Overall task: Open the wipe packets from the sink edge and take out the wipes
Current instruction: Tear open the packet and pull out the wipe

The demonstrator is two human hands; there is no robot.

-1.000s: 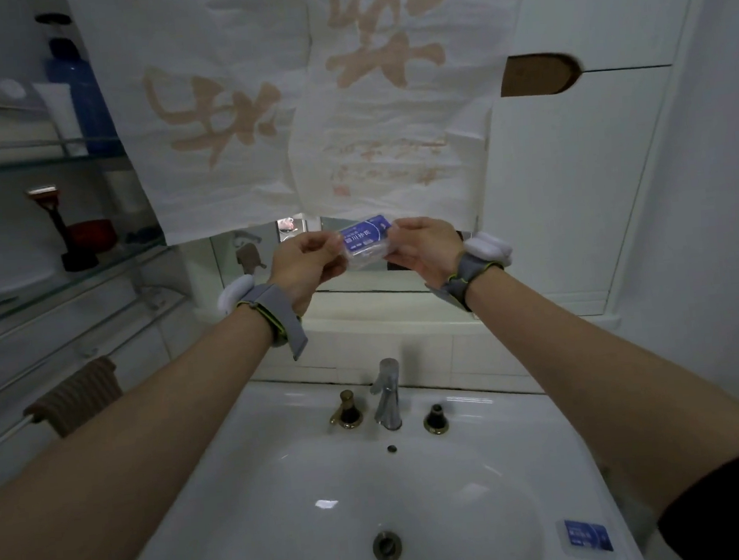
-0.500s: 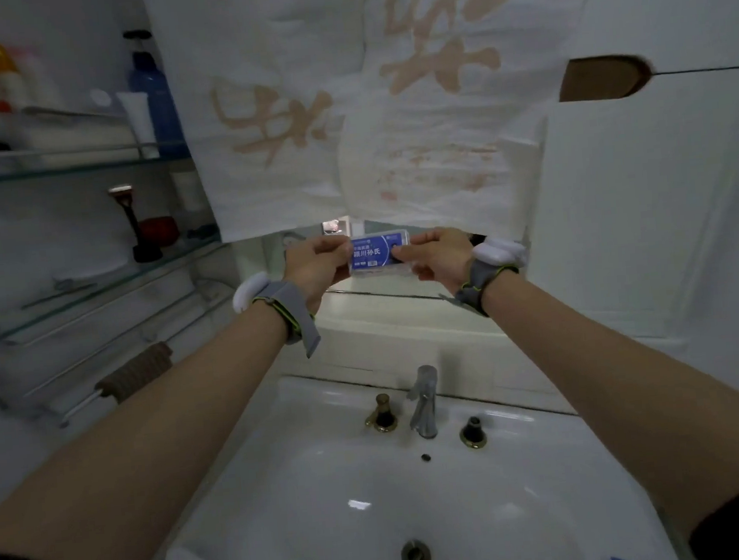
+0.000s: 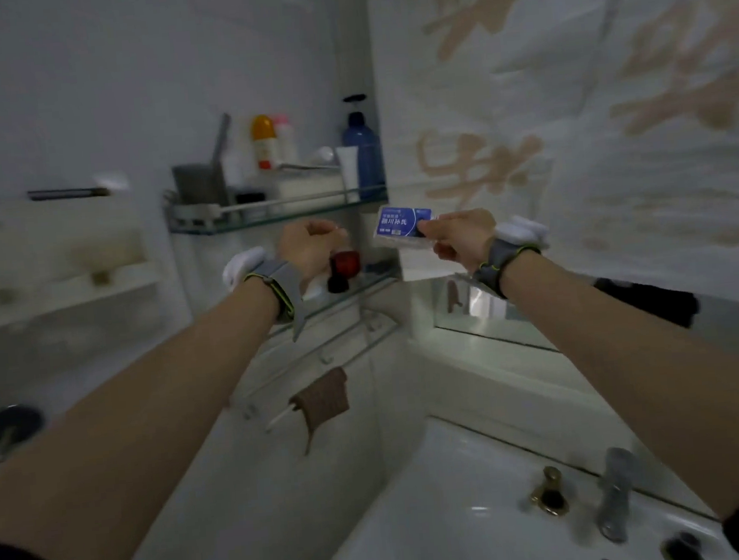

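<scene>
A blue-and-white wipe packet (image 3: 401,228) is held up at chest height, in front of the glass shelves. My right hand (image 3: 455,236) pinches its right end between thumb and fingers. My left hand (image 3: 311,244) is off the packet, a short way to its left, with the fingers curled in; whether it holds a torn strip I cannot tell. Both wrists wear grey straps with white pads. The white sink (image 3: 446,518) lies low on the right; its right edge is out of view.
Glass shelves (image 3: 277,214) on the left wall carry bottles, a cup and a blue pump bottle (image 3: 360,146). A red razor stand (image 3: 344,268) sits on the lower shelf. A brown cloth (image 3: 322,400) hangs on a rail. Tap (image 3: 614,495) stands behind the basin.
My view has swung left toward the shelves. My left hand has let go of the packet and moved away to the left; my right hand alone now holds it.
</scene>
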